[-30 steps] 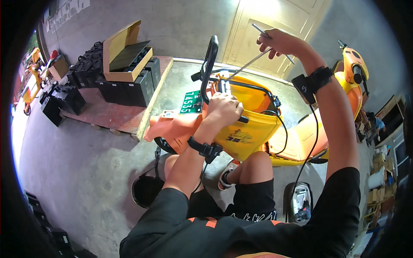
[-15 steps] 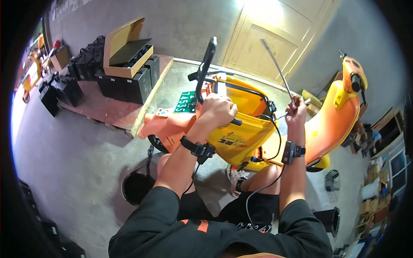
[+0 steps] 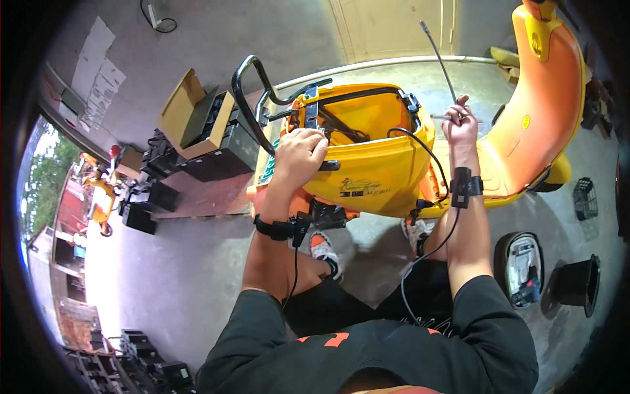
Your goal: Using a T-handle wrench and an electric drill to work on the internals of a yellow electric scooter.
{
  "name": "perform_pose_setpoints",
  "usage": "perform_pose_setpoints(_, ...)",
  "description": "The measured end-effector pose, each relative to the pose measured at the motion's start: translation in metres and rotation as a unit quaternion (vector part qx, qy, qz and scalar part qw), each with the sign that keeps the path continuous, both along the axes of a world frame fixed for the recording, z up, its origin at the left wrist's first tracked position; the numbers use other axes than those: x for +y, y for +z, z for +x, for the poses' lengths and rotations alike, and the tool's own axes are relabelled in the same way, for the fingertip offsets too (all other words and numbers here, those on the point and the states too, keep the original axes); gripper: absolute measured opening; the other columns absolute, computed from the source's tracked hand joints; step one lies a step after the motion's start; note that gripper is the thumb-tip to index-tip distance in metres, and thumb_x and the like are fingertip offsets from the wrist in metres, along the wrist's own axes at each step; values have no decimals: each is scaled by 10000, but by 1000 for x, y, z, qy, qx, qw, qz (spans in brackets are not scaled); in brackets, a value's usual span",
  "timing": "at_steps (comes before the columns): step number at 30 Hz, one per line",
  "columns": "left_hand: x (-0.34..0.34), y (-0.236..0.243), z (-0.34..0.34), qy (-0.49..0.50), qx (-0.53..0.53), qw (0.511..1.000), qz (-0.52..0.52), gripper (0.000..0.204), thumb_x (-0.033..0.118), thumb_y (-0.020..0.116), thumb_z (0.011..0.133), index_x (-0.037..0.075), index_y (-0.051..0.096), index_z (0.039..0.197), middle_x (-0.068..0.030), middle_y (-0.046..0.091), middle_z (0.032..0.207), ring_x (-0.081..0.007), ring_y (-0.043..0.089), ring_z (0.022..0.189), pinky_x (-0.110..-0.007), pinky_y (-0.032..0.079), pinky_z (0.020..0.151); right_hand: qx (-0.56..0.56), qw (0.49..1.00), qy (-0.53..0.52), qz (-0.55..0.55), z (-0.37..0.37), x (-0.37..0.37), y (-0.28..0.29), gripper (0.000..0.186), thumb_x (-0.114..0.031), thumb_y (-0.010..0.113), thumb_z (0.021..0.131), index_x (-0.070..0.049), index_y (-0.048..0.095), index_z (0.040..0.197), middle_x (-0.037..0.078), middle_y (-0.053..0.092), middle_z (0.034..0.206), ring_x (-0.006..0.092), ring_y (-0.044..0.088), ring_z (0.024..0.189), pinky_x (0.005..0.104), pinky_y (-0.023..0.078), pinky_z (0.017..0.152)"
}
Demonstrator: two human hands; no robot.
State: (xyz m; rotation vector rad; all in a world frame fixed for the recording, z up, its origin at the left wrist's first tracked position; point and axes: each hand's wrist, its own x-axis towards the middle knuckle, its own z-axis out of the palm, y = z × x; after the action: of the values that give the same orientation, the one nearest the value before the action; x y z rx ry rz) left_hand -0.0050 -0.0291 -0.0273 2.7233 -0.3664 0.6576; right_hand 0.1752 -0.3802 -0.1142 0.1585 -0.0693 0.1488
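With the left hand gripping the scooter tub rim, the right hand clenches a long rod that could snag the tub's cable.

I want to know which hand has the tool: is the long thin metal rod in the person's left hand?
No, the right hand grips the rod, while the left hand rests on the rim of the yellow scooter body.

Grey concrete floor of a workshop; pale double door at the rear; paper sheets taped to the grey wall; open cardboard box atop dark batteries; daylight enters at left.
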Motion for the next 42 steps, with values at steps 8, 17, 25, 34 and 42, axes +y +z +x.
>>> perform_pose_setpoints(8,26,69,53,-71,187,969,-146,237,112,629,894,-2,612,1102,-113,684,968,-169,657,919,-305,515,839,184,958,-130,-176,-5,11,17,187,-181,366,1046,-95,527,1003,-34,420,629,106,337,475,273,309,484)
perform_pose_setpoints(17,43,57,161,101,172,952,233,318,18,563,832,53,688,1122,-186,699,1075,-330,674,1001,-394,527,876,224,955,-134,-140,-11,19,28,163,-173,374,1038,-90,503,984,-22,411,619,129,331,480,293,309,500)
perform_pose_setpoints(25,73,36,203,68,266,929,250,279,98,680,773,56,706,1048,-165,717,981,-306,689,927,-365,538,830,260,946,-97,-170,-4,17,23,151,-147,404,1016,-77,505,929,-10,418,631,135,335,491,303,293,491)
perform_pose_setpoints(34,69,39,203,118,309,906,264,252,269,644,898,40,694,989,-185,704,917,-351,672,890,-420,516,786,273,944,-65,-174,7,29,20,123,-91,414,984,-78,502,899,-11,381,605,139,305,476,299,269,485)
perform_pose_setpoints(42,68,42,205,77,240,945,210,218,197,621,868,31,685,995,-204,693,927,-370,666,885,-418,523,782,283,938,-73,-186,6,26,22,139,-45,427,952,-37,506,838,25,363,557,170,311,467,302,282,489)
